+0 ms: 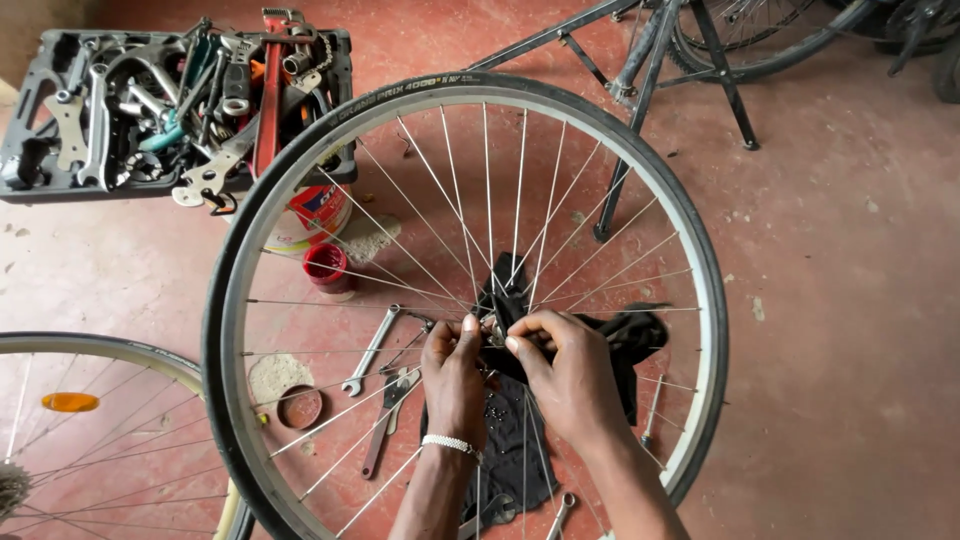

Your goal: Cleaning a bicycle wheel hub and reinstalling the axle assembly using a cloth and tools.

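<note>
One bicycle wheel [230, 330], fitted with a black tyre and a silver rim, is held upright above the red floor [850, 300], and both hands are placed at its hub [496, 328]. The left hand [452, 372], with a white beaded bracelet [450, 443] worn at the wrist, is closed with its fingers [470, 326] pinched on the left end of the hub. The right hand [568, 372] is closed likewise, its fingers [516, 344] pinched on the right side of the same hub, so the two hands almost touch. What small part is gripped cannot be told.

Beneath the wheel one black cloth [515, 450] is spread on the floor, with small dark beads scattered on it. Through the spokes three spanners are counted left of the cloth: one silver combination spanner [371, 351] and two darker flat ones [385, 420] crossed just beside it. Two more spanner ends [560, 515] are seen at the lower edge. One small round tin [300, 406] is set near the rim, and one red cap [327, 267] lies against one white tub [305, 220].

One black tool case [40, 170], crowded with wrenches, is lying open at the upper left. A second wheel [100, 345] with one orange reflector [69, 402] is seen at the lower left, and one black repair stand [640, 110] stands beyond.
</note>
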